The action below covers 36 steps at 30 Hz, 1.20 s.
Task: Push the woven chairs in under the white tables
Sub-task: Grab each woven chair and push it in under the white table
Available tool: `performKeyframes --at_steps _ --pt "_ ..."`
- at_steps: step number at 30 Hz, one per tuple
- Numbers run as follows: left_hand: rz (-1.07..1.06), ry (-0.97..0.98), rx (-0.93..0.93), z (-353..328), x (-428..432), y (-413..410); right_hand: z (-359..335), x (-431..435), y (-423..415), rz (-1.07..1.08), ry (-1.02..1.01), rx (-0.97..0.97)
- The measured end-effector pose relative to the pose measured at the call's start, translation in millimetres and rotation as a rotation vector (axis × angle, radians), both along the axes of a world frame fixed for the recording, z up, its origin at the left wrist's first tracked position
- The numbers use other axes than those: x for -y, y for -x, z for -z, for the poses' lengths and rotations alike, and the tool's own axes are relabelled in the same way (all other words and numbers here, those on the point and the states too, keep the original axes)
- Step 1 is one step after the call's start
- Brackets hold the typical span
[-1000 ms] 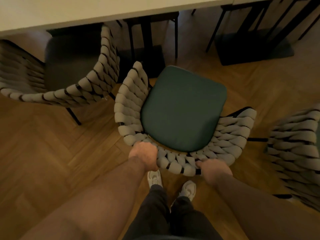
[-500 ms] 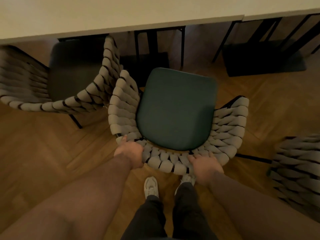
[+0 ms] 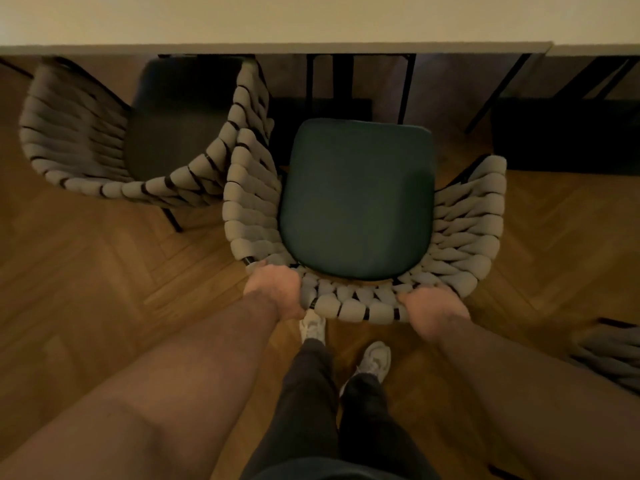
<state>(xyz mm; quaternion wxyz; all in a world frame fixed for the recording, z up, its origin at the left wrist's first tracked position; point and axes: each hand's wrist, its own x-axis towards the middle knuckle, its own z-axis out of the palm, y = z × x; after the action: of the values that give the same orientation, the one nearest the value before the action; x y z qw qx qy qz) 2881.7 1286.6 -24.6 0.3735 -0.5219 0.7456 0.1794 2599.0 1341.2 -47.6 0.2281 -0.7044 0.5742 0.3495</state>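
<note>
The woven chair (image 3: 356, 202) has slid nearer the white table (image 3: 311, 22) and turned straighter. My left hand (image 3: 275, 292) and right hand (image 3: 431, 315) grip its back, fingers curled over the top. The seat isn't under yet. Next, I think, I push straight and miss the other chair (image 3: 104, 133).

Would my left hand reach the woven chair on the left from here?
Probably yes, once it lets go: the left hand grips the back of the middle chair, and only bare floor lies between it and the left chair.
</note>
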Motion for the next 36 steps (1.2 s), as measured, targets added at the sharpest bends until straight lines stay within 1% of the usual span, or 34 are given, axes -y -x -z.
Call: performKeyframes --at_steps 3,6,10,13,15,16,19,22,24,26,28,30,31,33,36 --pt "-0.027 0.020 -0.030 1 13 9 1 32 7 -0.014 0.023 -0.069" --pt "-0.035 0.039 -0.077 7 21 13 -3 53 10 0.005 -0.009 -0.123" --pt "-0.004 -0.020 -0.158 18 26 2 -4 59 2 0.073 -0.007 -0.167" --pt "0.051 -0.091 -0.231 20 36 -16 -2 62 -13 0.124 -0.077 -0.194" --pt "0.045 -0.085 -0.258 19 48 -33 -2 64 -29 0.130 -0.135 -0.146" --pt "0.022 -0.051 -0.260 18 56 -43 -3 65 -40 0.134 -0.166 -0.109" --pt "-0.082 0.125 -0.245 15 79 -74 -3 68 -72 0.172 -0.240 0.044" --pt "-0.252 0.229 -0.319 18 96 -100 1 75 -101 0.194 -0.289 0.171" --pt "-0.439 0.286 -0.424 21 102 -107 -1 79 -120 0.186 -0.305 0.237" --pt "-0.763 0.285 -0.540 23 107 -105 -1 81 -136 0.196 -0.276 0.307" --pt "-1.139 0.204 -0.660 28 111 -98 3 80 -146 0.191 -0.261 0.356" --pt "-1.463 0.113 -0.703 32 115 -90 10 79 -149 0.177 -0.285 0.374" --pt "-1.558 0.112 -0.697 35 117 -89 13 80 -147 0.176 -0.291 0.388" --pt "-1.640 0.141 -0.676 37 121 -86 13 83 -140 0.172 -0.302 0.409" --pt "-1.655 0.211 -0.686 32 123 -75 7 89 -119 0.145 -0.319 0.425"
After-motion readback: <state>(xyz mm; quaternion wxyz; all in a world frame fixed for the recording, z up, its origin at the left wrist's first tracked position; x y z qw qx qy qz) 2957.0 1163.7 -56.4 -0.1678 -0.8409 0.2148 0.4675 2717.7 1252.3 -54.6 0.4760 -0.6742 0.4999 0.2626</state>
